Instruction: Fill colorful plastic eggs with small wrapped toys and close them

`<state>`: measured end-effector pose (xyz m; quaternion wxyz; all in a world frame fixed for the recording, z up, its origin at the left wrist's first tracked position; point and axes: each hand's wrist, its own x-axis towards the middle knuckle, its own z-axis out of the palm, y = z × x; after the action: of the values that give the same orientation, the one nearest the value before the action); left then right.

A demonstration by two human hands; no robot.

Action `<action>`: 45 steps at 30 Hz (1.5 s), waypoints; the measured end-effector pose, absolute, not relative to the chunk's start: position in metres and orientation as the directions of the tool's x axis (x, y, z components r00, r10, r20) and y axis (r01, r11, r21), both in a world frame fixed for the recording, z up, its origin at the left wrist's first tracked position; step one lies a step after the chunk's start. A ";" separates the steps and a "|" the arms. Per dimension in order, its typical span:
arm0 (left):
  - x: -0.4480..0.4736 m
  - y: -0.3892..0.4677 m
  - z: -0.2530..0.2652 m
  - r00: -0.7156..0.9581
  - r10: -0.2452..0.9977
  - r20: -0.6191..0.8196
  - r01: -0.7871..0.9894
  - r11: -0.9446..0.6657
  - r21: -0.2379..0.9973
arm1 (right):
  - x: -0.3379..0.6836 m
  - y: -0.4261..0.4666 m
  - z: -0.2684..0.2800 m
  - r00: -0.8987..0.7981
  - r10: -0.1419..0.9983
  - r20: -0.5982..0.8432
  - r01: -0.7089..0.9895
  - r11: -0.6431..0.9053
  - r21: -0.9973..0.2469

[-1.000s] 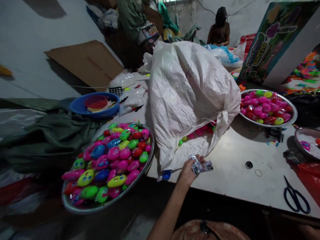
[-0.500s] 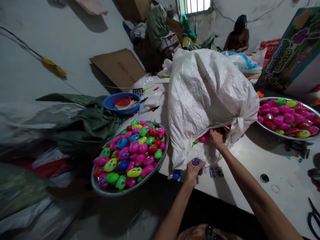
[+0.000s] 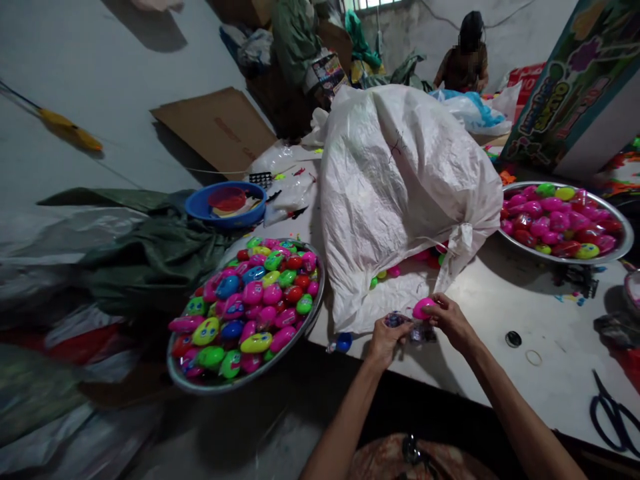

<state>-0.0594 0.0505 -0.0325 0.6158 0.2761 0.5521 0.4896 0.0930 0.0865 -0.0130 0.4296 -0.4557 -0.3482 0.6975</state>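
Note:
My right hand [image 3: 451, 321] pinches a pink plastic egg [image 3: 424, 308] just in front of the sack's opening. Close beside it, my left hand [image 3: 386, 343] is closed on a small dark printed packet [image 3: 396, 320], whose contents I cannot make out. Another dark packet [image 3: 423, 333] lies on the table under the egg. The big white woven sack [image 3: 400, 180] stands on the table, with pink, green and yellow pieces [image 3: 394, 271] showing at its mouth. Near its lower left corner rests a blue cup-shaped piece [image 3: 344, 342].
On my left a metal basin [image 3: 181, 381] is heaped with colourful wrapped eggs; another basin [image 3: 627, 233] stands at the right. Scissors [image 3: 613, 417], a black ring [image 3: 513, 339] and a rubber band [image 3: 533, 358] lie on the table. A person [image 3: 465, 57] sits at the back.
My right hand has come out of the sack's opening, toward me, with a pink egg. My left hand still holds the packet near the same spot. The view has shifted slightly.

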 end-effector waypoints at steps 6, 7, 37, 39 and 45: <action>-0.051 0.054 -0.034 -0.278 0.848 -0.451 -0.374 0.338 0.864 | 0.099 0.070 -0.007 -0.109 0.964 -0.242 -0.274 -0.263 -0.925; -0.049 0.055 -0.034 -0.311 0.830 -0.464 -0.376 0.341 0.862 | 0.099 0.067 -0.006 -0.068 0.974 -0.215 -0.251 -0.225 -0.942; -0.002 0.040 -0.014 -0.046 0.874 -0.485 -0.532 0.389 0.752 | 0.108 0.019 -0.015 0.125 0.991 -0.049 -0.026 -0.046 -0.999; 0.000 0.038 -0.014 0.023 0.874 -0.486 -0.543 0.419 0.728 | 0.112 0.016 -0.016 0.122 0.988 0.098 0.139 0.081 -0.987; 0.005 0.037 -0.012 0.166 0.839 -0.517 -0.554 0.514 0.655 | 0.122 0.019 -0.012 0.085 0.967 0.241 0.342 0.199 -0.919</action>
<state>0.0046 0.0369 -0.0118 0.7468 0.1596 0.4462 0.4666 0.1221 0.0190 -0.0116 0.4925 -0.5477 -0.5974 0.3174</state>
